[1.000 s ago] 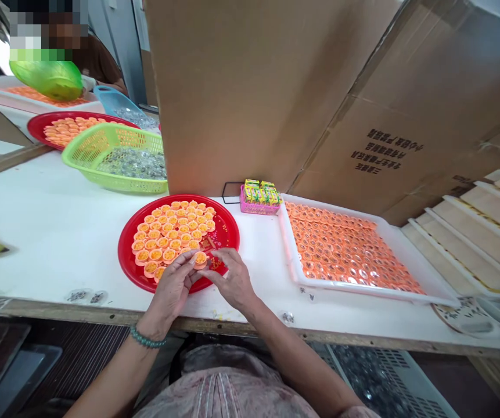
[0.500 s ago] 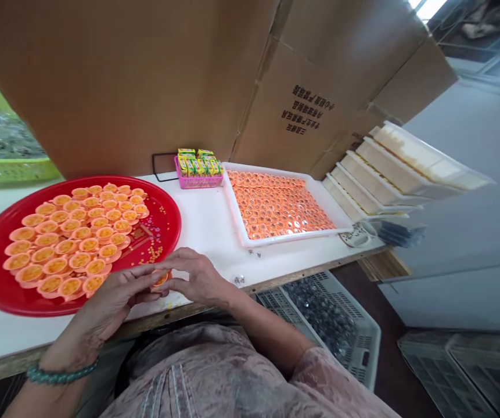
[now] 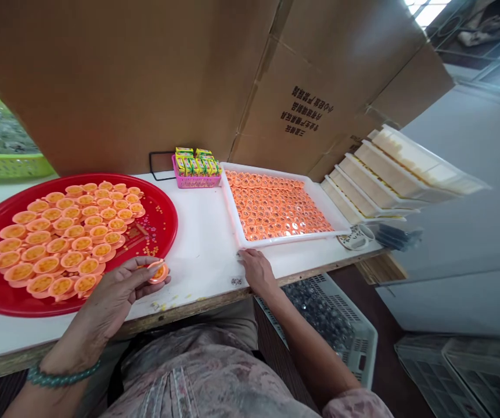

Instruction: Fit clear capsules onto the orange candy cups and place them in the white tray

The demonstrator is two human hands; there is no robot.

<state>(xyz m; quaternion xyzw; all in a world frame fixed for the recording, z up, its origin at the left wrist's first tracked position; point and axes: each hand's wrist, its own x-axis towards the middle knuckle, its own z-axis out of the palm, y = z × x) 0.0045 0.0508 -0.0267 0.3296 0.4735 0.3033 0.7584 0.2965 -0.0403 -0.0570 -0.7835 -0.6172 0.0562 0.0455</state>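
Observation:
My left hand [image 3: 121,287] pinches a small orange toy cup [image 3: 158,271] with yellow-orange bits inside, held just off the right edge of a red round tray [image 3: 166,223]. Many similar orange cups on saucers [image 3: 73,259] crowd that tray, with loose tiny bits on its right side. My right hand [image 3: 258,271] rests on the white table, fingers bunched together in front of a white tray [image 3: 284,240]. A tiny grey piece [image 3: 238,253] shows at its fingertips; its kind is too small to tell. Packed orange pieces with clear tops [image 3: 276,203] fill much of the white tray.
A pink basket [image 3: 197,182] of small yellow packets stands against a cardboard wall [image 3: 166,75]. Stacked white trays [image 3: 376,180] rise at the right. A green basket [image 3: 10,165] of clear pieces is at the left. Below the table sits a grey crate [image 3: 365,348].
The view has swung right. My right hand has left the cup and moved right to the table before the white tray. The cup stays in my left hand.

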